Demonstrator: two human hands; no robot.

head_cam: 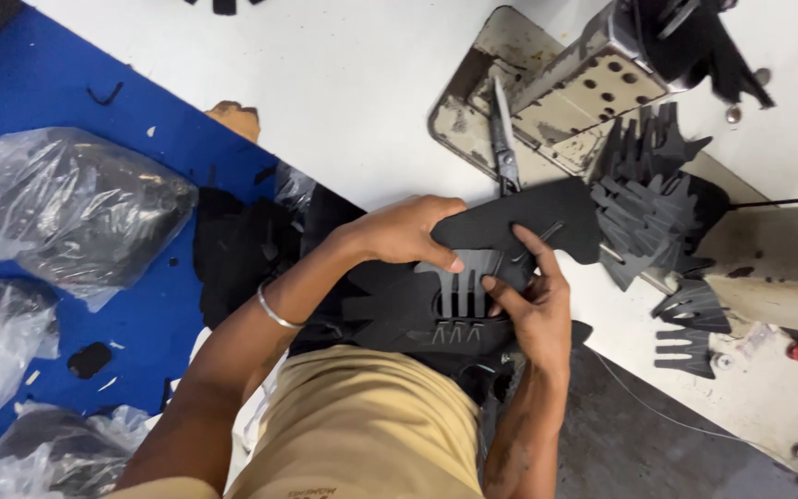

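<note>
My left hand (413, 231) grips the upper edge of a black fabric piece (547, 214), thumb pressing a grey comb-shaped cut part (462, 277) against it. My right hand (533, 300) pinches the same black piece from below, index finger stretched toward a slit in it. Both hands hold the work over my lap, just in front of the white table. A metal bangle (274, 312) circles my left wrist.
A sewing machine (593, 79) stands on its worn metal plate at the upper right, with scissors (504, 139) lying beside it. A heap of grey comb-shaped parts (653, 194) lies right of my hands. Plastic bags of dark material (76, 208) sit on the blue floor at left.
</note>
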